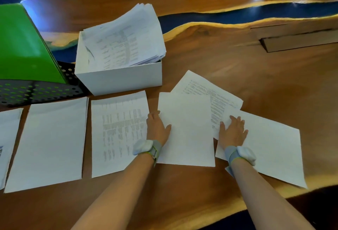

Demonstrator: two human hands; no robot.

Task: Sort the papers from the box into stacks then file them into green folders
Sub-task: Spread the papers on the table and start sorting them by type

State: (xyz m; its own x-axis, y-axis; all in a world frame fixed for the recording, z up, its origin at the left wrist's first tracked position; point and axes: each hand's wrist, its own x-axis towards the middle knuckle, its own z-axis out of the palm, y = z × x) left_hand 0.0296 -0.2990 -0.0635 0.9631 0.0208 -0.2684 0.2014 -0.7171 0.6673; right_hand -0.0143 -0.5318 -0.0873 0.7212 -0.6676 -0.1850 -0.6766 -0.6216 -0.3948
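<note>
You're mid-sort on the bench (pixel 237 65). Your left hand (pixel 158 129) pinches the edge of a blank sheet (pixel 186 129), thumb on top. Your right hand (pixel 233 132) lies flat, fingers spread, on loose sheets (pixel 270 149). Next, I'd say: pick the matching stack (pixel 118 132) and lay the sheet square. The box (pixel 118 79) is heaped with papers (pixel 122 41). The green folders (pixel 20 47) stand in a mesh rack (pixel 45 90).

Wooden table (pixel 219 61), papers (pixel 47 143) (stacked), box (pixel 120 79), mesh rack (pixel 45 92)
</note>
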